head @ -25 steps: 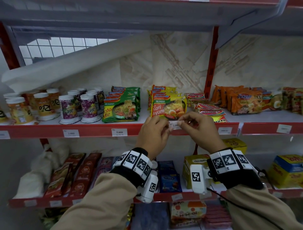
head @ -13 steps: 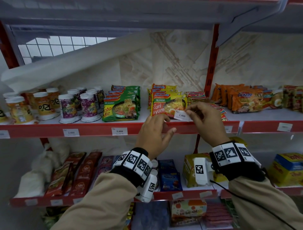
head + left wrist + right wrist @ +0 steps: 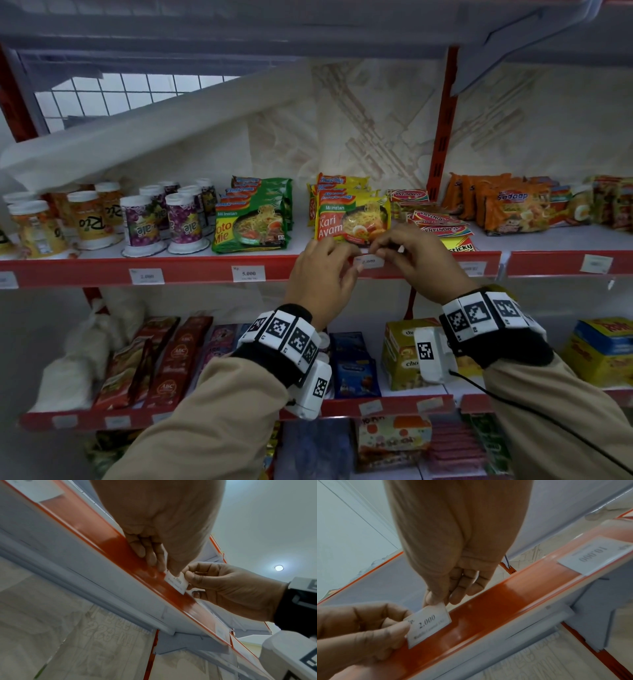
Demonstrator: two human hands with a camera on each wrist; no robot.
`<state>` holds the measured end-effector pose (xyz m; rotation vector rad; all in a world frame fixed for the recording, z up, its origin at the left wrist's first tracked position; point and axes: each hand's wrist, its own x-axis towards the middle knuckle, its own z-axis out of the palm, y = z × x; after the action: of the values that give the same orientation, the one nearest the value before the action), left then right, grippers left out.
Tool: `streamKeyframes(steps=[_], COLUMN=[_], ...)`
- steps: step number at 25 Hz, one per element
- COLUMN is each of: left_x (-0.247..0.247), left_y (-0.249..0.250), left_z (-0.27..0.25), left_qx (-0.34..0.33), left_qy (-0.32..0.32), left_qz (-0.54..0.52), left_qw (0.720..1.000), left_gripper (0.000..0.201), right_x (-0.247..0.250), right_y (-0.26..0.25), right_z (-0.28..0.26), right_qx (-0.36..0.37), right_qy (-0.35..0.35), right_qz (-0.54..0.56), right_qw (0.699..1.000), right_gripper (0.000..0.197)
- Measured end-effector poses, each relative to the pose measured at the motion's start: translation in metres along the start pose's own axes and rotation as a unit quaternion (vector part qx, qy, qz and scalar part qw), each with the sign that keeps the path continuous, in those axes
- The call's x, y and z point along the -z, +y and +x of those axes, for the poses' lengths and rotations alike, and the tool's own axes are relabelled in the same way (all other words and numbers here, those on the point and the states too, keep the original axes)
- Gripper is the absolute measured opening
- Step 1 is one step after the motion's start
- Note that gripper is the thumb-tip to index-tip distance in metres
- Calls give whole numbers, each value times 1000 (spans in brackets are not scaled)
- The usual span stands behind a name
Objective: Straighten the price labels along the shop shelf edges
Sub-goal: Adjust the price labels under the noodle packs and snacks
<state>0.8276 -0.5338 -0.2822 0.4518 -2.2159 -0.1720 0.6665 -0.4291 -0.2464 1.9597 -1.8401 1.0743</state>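
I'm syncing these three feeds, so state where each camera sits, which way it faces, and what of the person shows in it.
Head: worn on the head, facing forward and down at the shelves; shows both sleeves, left hand and right hand.
Left wrist: under the left wrist, looking up along the hand at the red shelf edge.
Right wrist: under the right wrist, looking up the same way.
Shared: all three show both hands pinching the 2.000 price label.

Noodle packs (image 3: 352,219) — crowding shelf lip (image 3: 205,270)
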Motion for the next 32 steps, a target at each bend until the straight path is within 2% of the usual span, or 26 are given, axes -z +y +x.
streamKeyframes(steps=[3,6,12,20,24,28,32], left_x=[-2,-2,1,4,10,12,9], left_y=[1,0,-1,-4,-5,-3,0], left_z=[1,1,1,4,6,8,-2], left_qx=[4,-2,-24,-18,-32,-49,-43], left_qy=[3,1,-6,-46,-47,-36,17], left_qz=[9,23,44,36,26,80,164], left_qw=[1000,1000,999,998,998,995,985], left_gripper=[15,16,14,17,6,1,10], right_x=[0,1,-3,-8,-6,1,4], right_y=[-1,-1,-4,-7,-11,-5,1], right_z=[-2,-4,-4,-10,-13,-25,-47], right_qx=[-1,7,-2,-38,-73,-82,-121], right_qy=[-11,-31,-53,-22,-3,28,64], right_qz=[-14,-76,-118,-93,-83,-158,-282], right_qw=[1000,997,992,995,994,984,950], right_gripper=[7,16,7,6,16,17,30])
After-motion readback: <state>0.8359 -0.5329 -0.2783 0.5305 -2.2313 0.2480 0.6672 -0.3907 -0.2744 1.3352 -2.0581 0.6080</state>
